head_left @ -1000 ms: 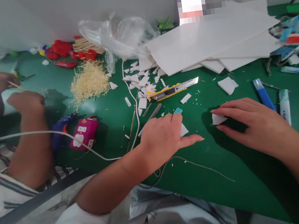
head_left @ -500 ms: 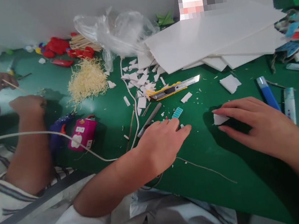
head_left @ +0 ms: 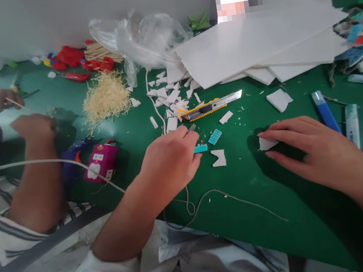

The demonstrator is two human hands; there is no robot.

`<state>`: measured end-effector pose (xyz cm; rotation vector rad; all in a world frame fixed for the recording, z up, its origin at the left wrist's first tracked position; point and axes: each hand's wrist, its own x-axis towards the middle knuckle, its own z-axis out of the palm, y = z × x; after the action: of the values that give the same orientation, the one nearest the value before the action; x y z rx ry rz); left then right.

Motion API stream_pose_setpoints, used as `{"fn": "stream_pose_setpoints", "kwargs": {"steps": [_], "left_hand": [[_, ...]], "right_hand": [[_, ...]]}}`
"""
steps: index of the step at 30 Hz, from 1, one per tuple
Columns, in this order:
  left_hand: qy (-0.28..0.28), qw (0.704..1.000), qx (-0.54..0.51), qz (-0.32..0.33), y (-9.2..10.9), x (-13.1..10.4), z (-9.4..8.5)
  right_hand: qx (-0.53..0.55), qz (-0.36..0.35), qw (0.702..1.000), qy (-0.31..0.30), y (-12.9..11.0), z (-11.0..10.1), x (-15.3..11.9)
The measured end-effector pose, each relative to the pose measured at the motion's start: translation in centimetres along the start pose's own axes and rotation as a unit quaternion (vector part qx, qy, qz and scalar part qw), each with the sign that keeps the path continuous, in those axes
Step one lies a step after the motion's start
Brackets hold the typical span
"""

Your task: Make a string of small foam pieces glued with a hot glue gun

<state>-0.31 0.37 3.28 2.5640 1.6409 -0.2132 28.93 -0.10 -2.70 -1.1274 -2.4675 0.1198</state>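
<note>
My right hand [head_left: 308,152] pinches a small white foam board piece [head_left: 266,143] between thumb and fingertips, just above the green table. My left hand [head_left: 171,157] is palm down over a dark grey rod [head_left: 192,127], of which only the tip shows; its curled fingers are mostly hidden, so its grip is unclear. A turquoise strip [head_left: 201,148] pokes out beside its thumb and index finger. Another ridged turquoise piece [head_left: 215,136] and a notched white piece [head_left: 219,158] lie to its right. Beyond them rests a yellow utility knife [head_left: 211,106], blade extended.
White foam sheets [head_left: 257,49] are stacked at the back, beside white scraps [head_left: 171,99] and a clear plastic bag [head_left: 153,34]. Pale shreds [head_left: 105,95], a magenta power adapter [head_left: 101,161] and a white cable [head_left: 70,160] lie left. Another person's hands [head_left: 33,125] hold a thin stick.
My left hand has moved left, away from the notched white piece and over the grey rod, uncovering the turquoise strip. My right hand stays nearly still with its foam piece.
</note>
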Motion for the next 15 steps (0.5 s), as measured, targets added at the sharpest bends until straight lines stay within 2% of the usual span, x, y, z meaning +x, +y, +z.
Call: {"fn": "stream_pose_setpoints", "kwargs": {"steps": [7, 12, 15], "left_hand": [[-0.049, 0.998, 0.03, -0.005, 0.21, 0.84, 0.83], [-0.043, 0.999, 0.021, 0.012, 0.06, 0.79, 1.04], [-0.018, 1.0, 0.013, -0.01, -0.13, 0.54, 0.78]], "right_hand": [[0.01, 0.005, 1.0, -0.001, 0.09, 0.11, -0.14], [0.016, 0.013, 1.0, 0.0, 0.1, 0.21, -0.22], [0.017, 0.021, 1.0, -0.003, 0.09, 0.15, -0.18]]}}
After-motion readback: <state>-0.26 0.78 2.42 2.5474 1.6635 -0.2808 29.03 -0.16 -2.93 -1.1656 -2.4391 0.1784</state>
